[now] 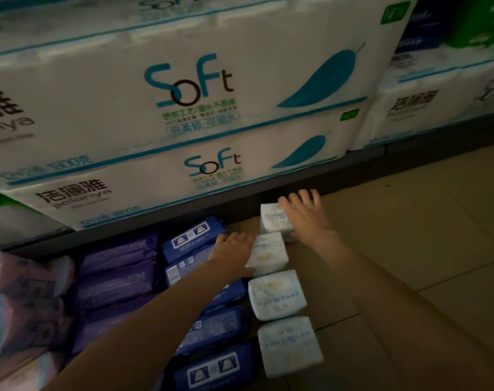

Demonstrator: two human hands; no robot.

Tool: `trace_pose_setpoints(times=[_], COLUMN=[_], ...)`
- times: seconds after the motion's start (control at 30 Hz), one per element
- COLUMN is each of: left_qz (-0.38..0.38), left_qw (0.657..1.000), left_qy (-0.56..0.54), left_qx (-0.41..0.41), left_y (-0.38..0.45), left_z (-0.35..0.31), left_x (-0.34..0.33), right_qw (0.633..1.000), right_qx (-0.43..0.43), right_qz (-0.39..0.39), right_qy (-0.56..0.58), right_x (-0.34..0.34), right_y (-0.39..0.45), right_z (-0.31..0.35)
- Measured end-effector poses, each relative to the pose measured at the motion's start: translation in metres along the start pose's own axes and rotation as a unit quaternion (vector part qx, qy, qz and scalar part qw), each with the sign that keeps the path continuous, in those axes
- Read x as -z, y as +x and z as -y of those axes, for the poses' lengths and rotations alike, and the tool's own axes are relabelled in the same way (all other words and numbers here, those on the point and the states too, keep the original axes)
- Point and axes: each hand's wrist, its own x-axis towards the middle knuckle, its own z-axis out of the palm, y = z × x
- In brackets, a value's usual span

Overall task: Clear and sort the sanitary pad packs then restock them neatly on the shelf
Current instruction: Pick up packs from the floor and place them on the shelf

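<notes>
**Hands on white packs, floor row**

Right hand (pixel 303 214) is lying spread-fingered over the far white pack (pixel 274 220); left hand (pixel 234 246) is resting relaxed against the second white pack (pixel 269 253). Four white packs are lining up in a column running away toward the shelf (pixel 296 179). Blue packs (pixel 214 328), purple packs (pixel 113 280) and pink packs (pixel 20 300) are sitting in columns leftward, long axes crosswise. Tissue bales (pixel 183 108) are stacking above.
</notes>
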Motion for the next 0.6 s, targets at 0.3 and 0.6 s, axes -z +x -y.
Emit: trace_pose_setpoints(times=[0.3, 0.6], left_qz=[-0.004, 0.059], left_qw=[0.99, 0.973], left_qy=[-0.14, -0.184], left_qx=[-0.01, -0.124], left_y=[0.01, -0.111], left_z=[0.023, 0.077], left_x=[0.05, 0.241], right_qw=[0.994, 0.978], right_qx=[-0.057, 0.017], right_qz=[0.051, 0.056], right_qy=[0.078, 0.201], right_x=[0.045, 0.248], right_y=[0.013, -0.029], right_z=[-0.007, -0.008])
